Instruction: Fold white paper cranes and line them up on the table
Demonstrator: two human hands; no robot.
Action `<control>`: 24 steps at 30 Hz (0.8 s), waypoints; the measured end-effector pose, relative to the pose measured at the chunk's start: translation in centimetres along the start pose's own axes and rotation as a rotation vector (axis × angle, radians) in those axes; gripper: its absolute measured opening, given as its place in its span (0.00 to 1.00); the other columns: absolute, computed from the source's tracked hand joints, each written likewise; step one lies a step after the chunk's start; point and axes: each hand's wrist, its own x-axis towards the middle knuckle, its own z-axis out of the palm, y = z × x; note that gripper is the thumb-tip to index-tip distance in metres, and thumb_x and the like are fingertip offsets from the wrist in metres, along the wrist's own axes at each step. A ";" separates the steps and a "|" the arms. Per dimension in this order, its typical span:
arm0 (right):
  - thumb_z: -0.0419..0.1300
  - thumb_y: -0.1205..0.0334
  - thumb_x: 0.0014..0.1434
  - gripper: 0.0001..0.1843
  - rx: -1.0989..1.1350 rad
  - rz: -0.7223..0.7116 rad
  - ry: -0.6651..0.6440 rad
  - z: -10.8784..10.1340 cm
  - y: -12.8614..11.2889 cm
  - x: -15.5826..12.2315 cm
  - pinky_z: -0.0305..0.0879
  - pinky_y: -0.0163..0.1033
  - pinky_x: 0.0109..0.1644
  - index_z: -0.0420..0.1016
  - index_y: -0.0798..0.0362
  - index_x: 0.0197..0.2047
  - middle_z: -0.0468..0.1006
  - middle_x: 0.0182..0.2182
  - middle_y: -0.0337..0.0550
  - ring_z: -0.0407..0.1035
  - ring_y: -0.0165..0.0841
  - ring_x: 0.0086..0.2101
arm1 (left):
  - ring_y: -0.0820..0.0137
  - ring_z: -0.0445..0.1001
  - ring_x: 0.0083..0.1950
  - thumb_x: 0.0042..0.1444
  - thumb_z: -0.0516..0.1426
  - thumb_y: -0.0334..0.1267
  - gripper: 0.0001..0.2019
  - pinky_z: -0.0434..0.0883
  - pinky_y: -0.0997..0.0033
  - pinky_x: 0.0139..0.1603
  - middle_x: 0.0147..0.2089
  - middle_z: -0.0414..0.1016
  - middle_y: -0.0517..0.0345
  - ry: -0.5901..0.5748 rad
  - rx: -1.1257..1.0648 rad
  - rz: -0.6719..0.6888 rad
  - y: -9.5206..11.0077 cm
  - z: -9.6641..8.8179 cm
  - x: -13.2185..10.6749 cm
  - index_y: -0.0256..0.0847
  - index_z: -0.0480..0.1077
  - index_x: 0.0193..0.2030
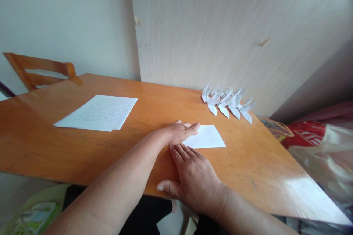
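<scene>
A white sheet of paper [208,137] lies flat on the wooden table in front of me; it looks folded, and its left part is hidden under my hands. My left hand [180,132] rests across the sheet's left side, its thumb stretched out to the right. Just nearer to me, my right hand [194,174] is laid flat with its fingertips at the sheet's near left corner and its thumb spread to the left. Neither hand grasps anything.
Several folded white paper figures [227,102] stand in rows at the table's back right. A stack of printed sheets [106,112] lies to the left. Behind the table [154,97] is a pale panel. A wooden chair [44,68] stands far left, and bags [306,134] fill the right.
</scene>
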 end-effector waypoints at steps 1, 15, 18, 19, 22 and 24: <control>0.46 0.25 0.58 0.56 -0.005 0.003 0.005 0.0 0.2 -0.2 0.52 0.56 0.69 0.59 0.68 0.69 0.62 0.66 0.66 0.55 0.53 0.66 | 0.56 0.61 0.66 0.63 0.27 0.66 0.43 0.52 0.60 0.67 0.66 0.68 0.57 -0.001 0.003 0.009 0.0 0.0 0.0 0.46 0.73 0.59; 0.53 0.38 0.64 0.40 -0.118 0.164 0.095 -1.2 4.9 -4.0 0.59 0.55 0.66 0.68 0.64 0.64 0.70 0.61 0.62 0.65 0.50 0.61 | 0.60 0.64 0.63 0.66 0.30 0.63 0.38 0.53 0.63 0.66 0.64 0.70 0.57 0.034 0.024 0.072 0.3 -0.2 -0.6 0.48 0.73 0.59; 0.53 0.40 0.64 0.37 -0.146 0.211 0.121 -1.3 6.4 -5.1 0.62 0.55 0.65 0.69 0.62 0.64 0.72 0.60 0.60 0.67 0.49 0.59 | 0.59 0.64 0.63 0.66 0.30 0.64 0.38 0.55 0.62 0.65 0.64 0.70 0.57 0.040 0.022 0.063 0.2 -0.1 -0.6 0.49 0.73 0.59; 0.53 0.41 0.64 0.36 -0.159 0.231 0.123 -1.4 6.9 -5.4 0.63 0.55 0.64 0.69 0.61 0.63 0.72 0.60 0.60 0.67 0.49 0.59 | 0.59 0.63 0.63 0.66 0.30 0.64 0.38 0.55 0.62 0.64 0.64 0.70 0.57 0.040 0.022 0.062 0.1 0.0 -0.6 0.49 0.73 0.59; 0.52 0.43 0.65 0.33 -0.190 0.264 0.138 -1.4 8.1 -6.3 0.64 0.55 0.63 0.71 0.60 0.61 0.73 0.59 0.58 0.69 0.48 0.58 | 0.60 0.62 0.64 0.66 0.31 0.63 0.37 0.54 0.61 0.65 0.66 0.68 0.58 0.041 0.034 0.063 0.0 0.1 -0.7 0.49 0.72 0.59; 0.52 0.45 0.66 0.29 -0.204 0.276 0.161 -1.6 9.0 -6.8 0.64 0.56 0.64 0.73 0.58 0.60 0.74 0.58 0.57 0.70 0.48 0.57 | 0.60 0.61 0.65 0.66 0.31 0.63 0.36 0.53 0.61 0.66 0.67 0.66 0.59 0.046 0.045 0.061 0.2 0.1 -0.8 0.50 0.71 0.60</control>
